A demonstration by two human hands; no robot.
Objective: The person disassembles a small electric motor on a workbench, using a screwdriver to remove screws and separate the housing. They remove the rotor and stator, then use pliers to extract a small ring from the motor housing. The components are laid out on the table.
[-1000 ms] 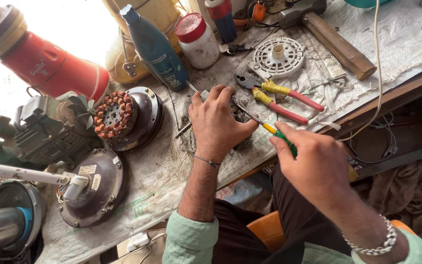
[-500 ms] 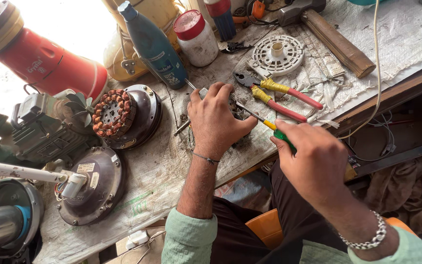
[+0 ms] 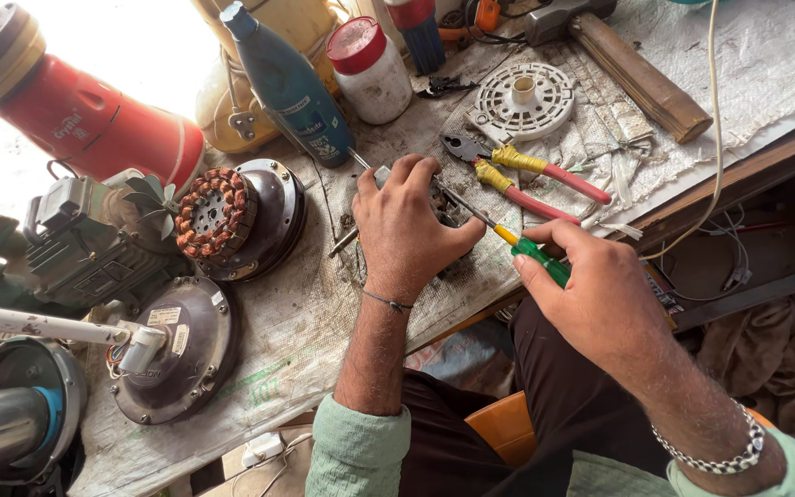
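My left hand (image 3: 409, 230) is pressed palm-down over a small dark metal part (image 3: 448, 213) on the workbench (image 3: 324, 331), fingers curled around it and clamped on it; most of the part is hidden under the hand so I can't tell what it is. My right hand (image 3: 600, 294) is closed around the green handle of a screwdriver (image 3: 508, 241), the thin shaft running up and left to the part, tip going in just beside my left fingers. Both hands are close together, not touching. Just beyond the part lie pliers (image 3: 526, 175) with yellow and red grips, flat on a white woven sheet (image 3: 766, 64), and past those a white round plastic fan disc (image 3: 523, 99). A wooden-handled hammer (image 3: 632, 69) lies diagonally at the top right. Behind my left hand stands a dark teal bottle (image 3: 287, 87), tilted, with a white jar (image 3: 370, 72) with red lid beside it. Left of my hand sits a copper-wound stator (image 3: 215, 213) on a dark round motor housing (image 3: 264, 216); another round housing (image 3: 177, 350) with a white shaft lies nearer the bench edge. A red cylinder-shaped appliance (image 3: 85, 115) is at the far left, and a grey motor block (image 3: 94, 244) below it. A white cable (image 3: 712, 120) hangs down over the bench's right edge. A metal bracelet (image 3: 720, 456) is on my right wrist, a thin band on the left.
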